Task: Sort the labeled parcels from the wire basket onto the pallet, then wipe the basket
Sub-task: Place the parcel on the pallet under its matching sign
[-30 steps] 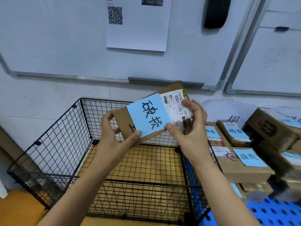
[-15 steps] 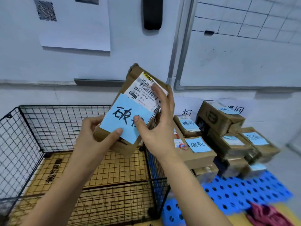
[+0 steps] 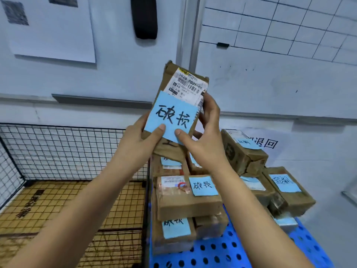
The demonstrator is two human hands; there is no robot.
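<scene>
Brown cardboard parcel (image 3: 173, 113) sits above the blue plastic pallet (image 3: 231, 250), with left hand (image 3: 135, 144) and right hand (image 3: 206, 144) fingers curled round it.

The held parcel (image 3: 177, 109) is brown cardboard with a white barcode label and a blue handwritten note. It stands near upright, top tilted right, gripped at its lower end by the left hand (image 3: 139, 140) and right hand (image 3: 204, 140), above the stacked parcels (image 3: 189, 200). These are brown with blue notes and lie flat in layers along the left edge of the blue perforated pallet (image 3: 241, 250). The black wire basket (image 3: 58, 147) stands just left of the pallet.
</scene>
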